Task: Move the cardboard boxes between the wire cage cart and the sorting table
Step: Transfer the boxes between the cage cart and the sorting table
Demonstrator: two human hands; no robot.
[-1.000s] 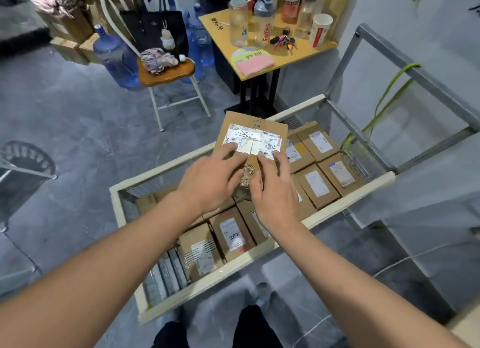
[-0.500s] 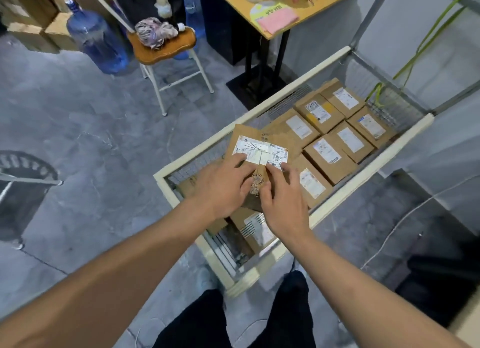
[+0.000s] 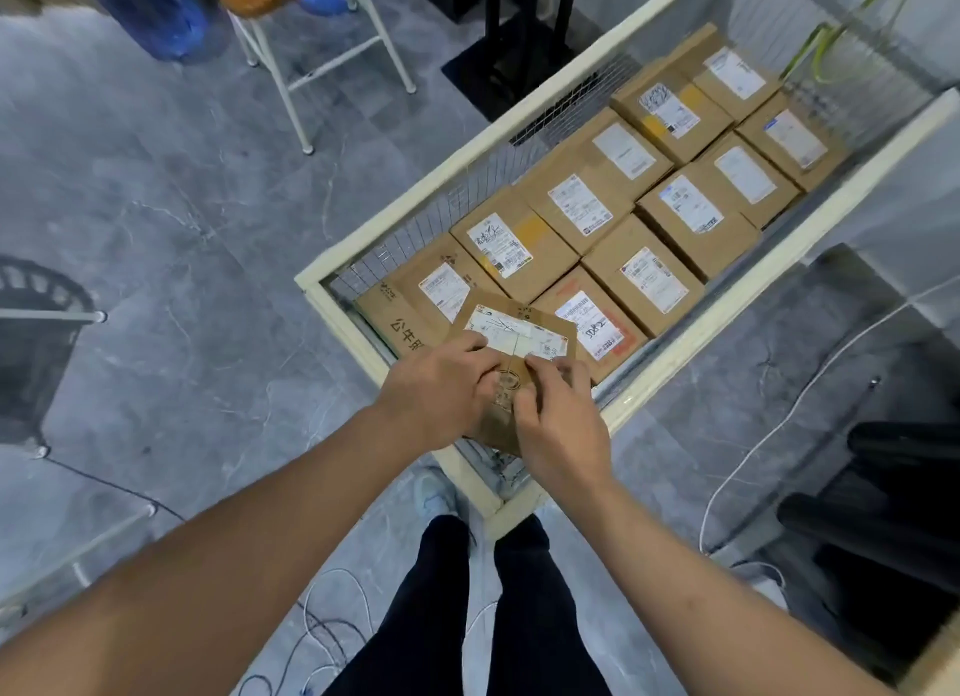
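The left hand and right hand have a closed grip on the 6 o'clock end of a flat, white-labelled brown cardboard box. Its long axis points to 12 o'clock, above the near corner of the cream-framed wire cage cart.

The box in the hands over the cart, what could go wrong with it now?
1. Both the left hand and the right hand grip the held box near one end, so the far end could dip and slip out.
2. The boxes in the cart lie packed close, so it might land crooked on top of them.
3. Loose cables lie on the floor by the shoe; a step back could trip.
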